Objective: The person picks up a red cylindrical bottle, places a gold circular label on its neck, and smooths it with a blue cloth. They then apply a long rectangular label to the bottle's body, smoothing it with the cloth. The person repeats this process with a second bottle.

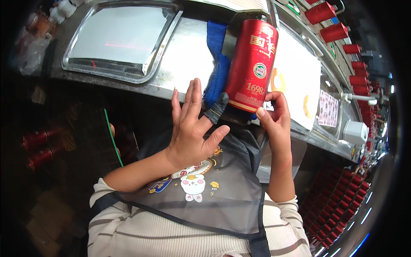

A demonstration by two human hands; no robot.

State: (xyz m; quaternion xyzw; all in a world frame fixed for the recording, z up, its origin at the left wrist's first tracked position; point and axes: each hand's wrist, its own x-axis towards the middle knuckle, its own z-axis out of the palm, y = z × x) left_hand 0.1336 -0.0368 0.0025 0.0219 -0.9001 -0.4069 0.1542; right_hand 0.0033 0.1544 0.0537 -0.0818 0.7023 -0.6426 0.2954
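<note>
A glossy red bottle (251,60) with gold lettering and a round pale label lies tilted at the counter's near edge, its narrow neck pointing away from me. My right hand (278,122) grips its base at the lower right corner between thumb and fingers. Fingers spread, my left hand (188,132) is at the left of the base. A dark finger sleeve (217,109) covers its index finger, whose tip reaches the bottle's lower left edge. Beneath and left of the bottle runs a blue cloth (219,64).
A metal tray (165,49) holding a white sheet stands at the left. Right of the bottle is a white sheet (295,73) with yellow curved pieces, then a purple-printed sheet (328,109) and a white box (355,132). More red bottles (321,13) line the far right; many stand stacked lower right.
</note>
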